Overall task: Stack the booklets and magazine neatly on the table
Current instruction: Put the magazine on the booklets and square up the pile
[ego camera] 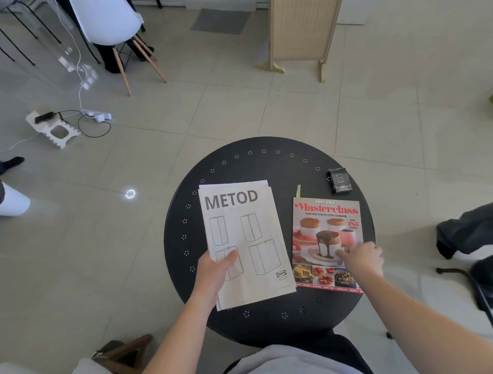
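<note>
White METOD booklets (246, 242) lie in a slightly fanned pile on the left half of the round black table (255, 164). My left hand (214, 272) grips the pile's lower left edge, thumb on the top cover. A colourful Masterclass cookbook magazine (323, 229) lies flat on the right half, beside the booklets and apart from them. My right hand (361, 259) rests on the magazine's lower right part, fingers pressing on the cover; whether it grips the edge I cannot see.
A small black box (339, 180) sits at the table's far right, a yellowish slip (298, 190) just above the magazine. Around the table are a white chair (108, 21), a wooden screen (301, 25), floor cables (92, 119) and another person's legs (476, 234) at right.
</note>
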Tool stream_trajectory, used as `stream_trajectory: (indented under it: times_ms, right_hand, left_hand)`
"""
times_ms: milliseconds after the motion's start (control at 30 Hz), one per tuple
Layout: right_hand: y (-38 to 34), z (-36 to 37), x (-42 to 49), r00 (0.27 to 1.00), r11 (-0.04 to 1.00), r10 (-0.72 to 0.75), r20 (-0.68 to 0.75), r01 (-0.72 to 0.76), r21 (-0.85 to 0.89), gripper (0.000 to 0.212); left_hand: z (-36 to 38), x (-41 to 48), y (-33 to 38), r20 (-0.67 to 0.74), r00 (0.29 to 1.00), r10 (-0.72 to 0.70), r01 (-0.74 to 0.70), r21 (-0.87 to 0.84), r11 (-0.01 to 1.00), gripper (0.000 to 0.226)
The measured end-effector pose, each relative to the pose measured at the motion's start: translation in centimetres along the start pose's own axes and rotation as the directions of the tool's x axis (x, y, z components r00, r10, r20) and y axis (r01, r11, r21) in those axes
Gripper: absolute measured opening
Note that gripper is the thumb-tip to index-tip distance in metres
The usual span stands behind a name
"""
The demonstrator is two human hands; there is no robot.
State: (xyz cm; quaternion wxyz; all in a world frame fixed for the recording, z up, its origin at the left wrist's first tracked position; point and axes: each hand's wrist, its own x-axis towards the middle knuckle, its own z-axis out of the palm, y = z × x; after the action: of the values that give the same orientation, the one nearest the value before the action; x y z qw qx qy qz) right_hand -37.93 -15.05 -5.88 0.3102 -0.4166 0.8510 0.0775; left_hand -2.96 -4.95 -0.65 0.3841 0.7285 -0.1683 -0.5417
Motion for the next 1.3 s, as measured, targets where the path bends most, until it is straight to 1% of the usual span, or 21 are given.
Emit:
stream_trajectory:
  times_ms: [167, 300, 433, 500, 667, 800, 933, 967, 1067, 1133, 1200, 1300]
  right_hand:
    - [-0.2, -0.4, 0.4, 0.999, 0.998, 0.046, -0.006, -0.046, 0.045, 0.079]
    - [-0.2, -0.7, 0.9, 0.999, 0.999, 0.047, 0.004, -0.047, 0.022, 0.082]
    - [0.0, -0.6, 1.4, 0.998, 0.997, 0.065, 0.021, -0.066, 0.036, 0.089]
    - [0.0, -0.6, 1.6, 0.997, 0.996, 0.071, 0.028, -0.072, 0.056, 0.084]
    - [0.2, -0.7, 1.6, 0.997, 0.990, 0.071, 0.022, -0.073, 0.119, 0.059]
    - [-0.1, -0.4, 1.2, 0.996, 0.988, 0.087, -0.006, -0.086, 0.127, 0.055]
    - [0.3, -0.2, 1.0, 0.995, 0.974, 0.102, 0.017, -0.103, 0.202, 0.057]
    - [0.4, -0.2, 0.9, 0.995, 0.964, 0.095, 0.033, -0.101, 0.247, 0.054]
    - [1.1, 0.1, 0.2, 0.999, 0.892, 0.012, 0.045, -0.031, 0.452, 0.030]
    - [2.1, 0.3, -0.3, 0.996, 0.820, -0.060, 0.065, 0.012, 0.572, 0.019]
    - [3.2, 0.2, -0.8, 0.985, 0.723, -0.127, 0.121, 0.008, 0.691, 0.012]
    - [4.6, -0.2, -1.6, 0.968, 0.583, -0.164, 0.191, -0.061, 0.810, 0.013]
  left_hand:
    - [0.3, 0.3, -0.1, -0.013, 1.000, -0.002, 0.002, -0.014, 1.000, 0.027]
    - [0.7, 0.3, -0.2, -0.017, 1.000, -0.005, 0.005, -0.022, 1.000, 0.026]
    - [0.9, 0.3, -0.3, -0.014, 1.000, -0.004, 0.004, -0.034, 0.999, 0.027]
    - [1.0, 0.3, -0.2, -0.014, 1.000, 0.001, -0.001, -0.038, 0.999, 0.027]
    - [1.3, 0.1, -0.2, -0.015, 1.000, 0.003, -0.003, -0.044, 0.999, 0.029]
    - [1.3, 0.1, -0.3, -0.010, 1.000, 0.001, -0.002, -0.051, 0.999, 0.028]
    - [1.3, 0.0, -0.4, -0.001, 1.000, 0.013, -0.013, -0.045, 0.999, 0.030]
    - [1.3, 0.0, -0.3, -0.005, 1.000, 0.017, -0.017, -0.041, 0.999, 0.031]
    - [0.9, -0.1, -0.2, -0.025, 0.999, 0.021, -0.022, -0.034, 0.999, 0.029]
    - [0.7, -0.1, -0.1, -0.035, 0.999, 0.024, -0.025, -0.023, 0.999, 0.028]
    - [0.5, -0.2, 0.0, -0.042, 0.999, 0.025, -0.025, -0.008, 1.000, 0.026]
    - [-0.1, -0.2, -0.1, -0.048, 0.998, 0.034, -0.033, 0.019, 0.999, 0.025]
